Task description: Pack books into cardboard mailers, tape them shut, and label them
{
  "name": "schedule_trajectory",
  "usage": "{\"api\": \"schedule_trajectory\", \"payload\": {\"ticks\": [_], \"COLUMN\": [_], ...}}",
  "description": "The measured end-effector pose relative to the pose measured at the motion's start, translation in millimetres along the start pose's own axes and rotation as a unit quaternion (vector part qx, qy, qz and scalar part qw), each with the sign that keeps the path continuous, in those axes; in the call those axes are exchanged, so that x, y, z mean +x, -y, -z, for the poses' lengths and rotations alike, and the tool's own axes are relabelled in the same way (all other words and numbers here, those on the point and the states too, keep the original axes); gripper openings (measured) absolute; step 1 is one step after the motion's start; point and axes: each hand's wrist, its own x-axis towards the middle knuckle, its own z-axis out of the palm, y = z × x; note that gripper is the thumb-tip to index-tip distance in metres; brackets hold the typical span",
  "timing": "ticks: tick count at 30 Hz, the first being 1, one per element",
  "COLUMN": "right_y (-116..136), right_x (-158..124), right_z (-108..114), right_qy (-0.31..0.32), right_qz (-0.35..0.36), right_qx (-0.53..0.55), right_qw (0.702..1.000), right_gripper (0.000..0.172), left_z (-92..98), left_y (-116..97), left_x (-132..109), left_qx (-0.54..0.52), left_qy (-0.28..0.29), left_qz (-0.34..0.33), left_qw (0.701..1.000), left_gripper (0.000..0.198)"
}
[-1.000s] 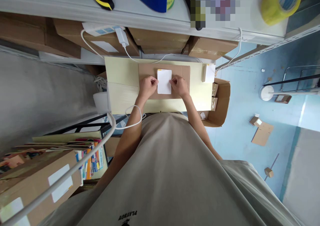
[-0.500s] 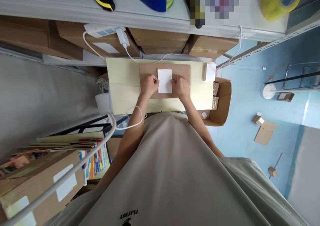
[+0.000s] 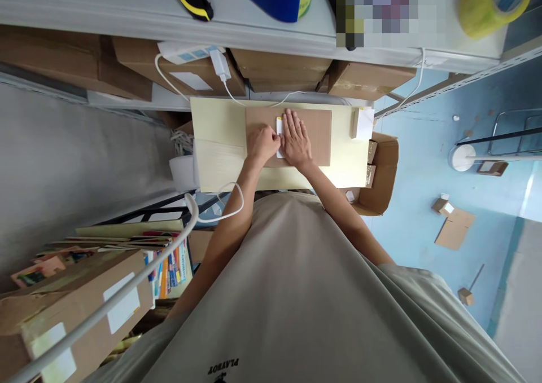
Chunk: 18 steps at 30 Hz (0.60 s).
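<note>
covering white label (image 3: 279, 128): right hand (image 3: 295, 140) now flat, fingers released | left hand (image 3: 262, 144) clenched beside

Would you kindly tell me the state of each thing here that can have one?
cardboard: lying flat on the table.
white label: flat on the cardboard, mostly covered.
right hand: open, palm down on the white label.
left hand: curled, at the white label's left edge.
carton: open.
charger: plugged into the power strip.
</note>
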Motion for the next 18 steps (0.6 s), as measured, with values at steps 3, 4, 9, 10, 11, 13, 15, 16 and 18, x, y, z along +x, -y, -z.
{"api": "schedule_trajectory", "payload": {"ticks": [3, 4, 9, 10, 11, 13, 15, 16, 18], "right_y": [5, 8, 23, 26, 29, 32, 32, 32, 32], "right_x": [9, 9, -16, -26, -37, -55, -63, -60, -41], "right_z": [1, 1, -6, -9, -11, -14, -13, -11, -8], "right_qy": [0.002, 0.008, 0.056, 0.062, 0.066, 0.072, 0.075, 0.074, 0.060], "right_qz": [0.027, 0.034, 0.046, 0.049, 0.052, 0.059, 0.062, 0.058, 0.039], "right_qx": [-0.013, -0.021, -0.045, -0.045, -0.045, -0.042, -0.037, -0.036, -0.038], "right_qw": [1.000, 0.999, 0.996, 0.996, 0.995, 0.995, 0.995, 0.995, 0.997], "right_gripper": [0.074, 0.074, 0.075, 0.075, 0.076, 0.078, 0.080, 0.080, 0.080], "left_z": [1.1, 1.6, 7.3, 9.0, 10.8, 14.7, 18.3, 19.9, 22.6], "left_y": [-3, -4, -2, 0, 1, 5, 10, 12, 16], "left_x": [-2, -3, -6, -8, -10, -13, -16, -16, -15], "left_qx": [0.059, 0.065, 0.031, 0.023, 0.016, -0.001, -0.028, -0.042, -0.061], "left_qy": [-0.008, -0.004, 0.002, 0.002, 0.003, 0.006, 0.009, 0.010, 0.015], "left_qz": [0.023, 0.026, 0.028, 0.026, 0.021, 0.003, -0.021, -0.030, -0.044], "left_qw": [0.998, 0.998, 0.999, 0.999, 1.000, 1.000, 0.999, 0.999, 0.997], "left_gripper": [0.012, 0.011, 0.014, 0.016, 0.019, 0.024, 0.029, 0.031, 0.035]}}
